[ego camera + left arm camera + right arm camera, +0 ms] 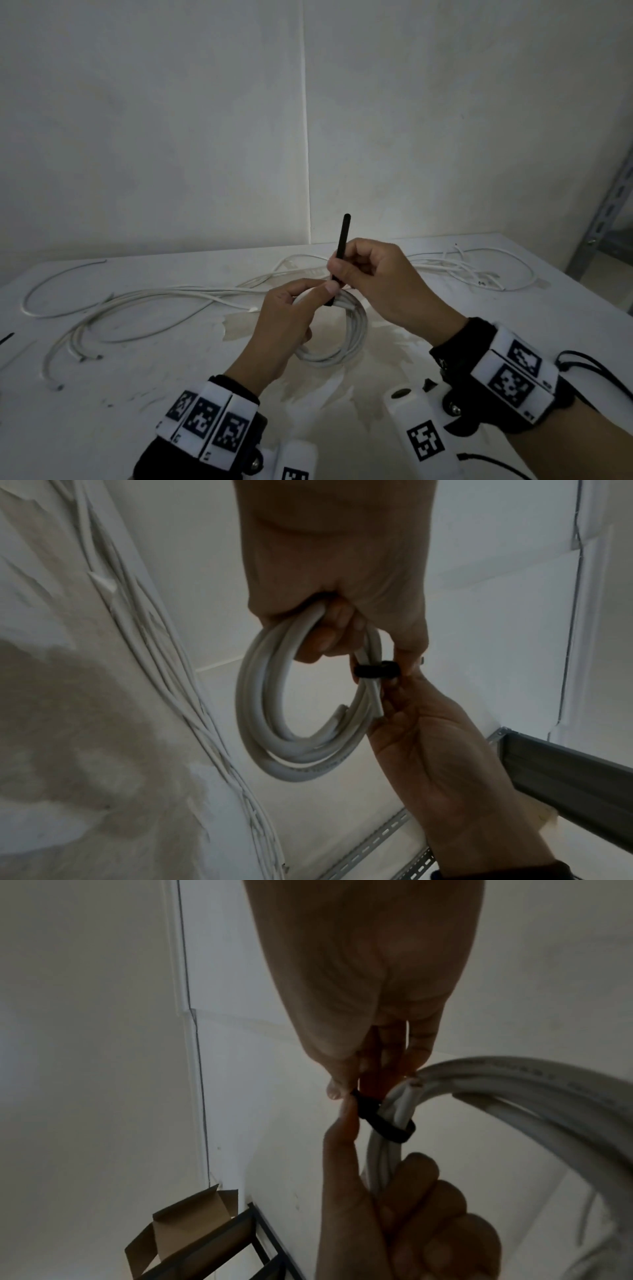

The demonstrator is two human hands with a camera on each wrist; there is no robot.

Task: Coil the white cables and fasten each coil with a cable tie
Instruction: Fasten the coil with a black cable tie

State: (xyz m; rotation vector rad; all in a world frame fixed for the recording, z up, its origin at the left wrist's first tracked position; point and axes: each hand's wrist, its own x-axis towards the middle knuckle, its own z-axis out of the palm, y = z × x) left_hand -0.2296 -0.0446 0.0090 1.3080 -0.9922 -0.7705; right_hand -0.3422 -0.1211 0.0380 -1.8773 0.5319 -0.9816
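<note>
A coil of white cable is held a little above the white table. My left hand grips the coil's top, fingers curled through the loop and thumb pressed on the strands. A black cable tie is looped round the strands, and its free tail stands straight up. My right hand pinches that tail just above the coil. In the left wrist view the tie's loop encircles the coil beside my left fingers. The right wrist view shows my thumb and fingertips pinching the tie.
Several loose white cables sprawl across the table's left and middle, with more at the back right. A black strip lies at the left edge. A metal shelf upright stands at the right. A wall backs the table.
</note>
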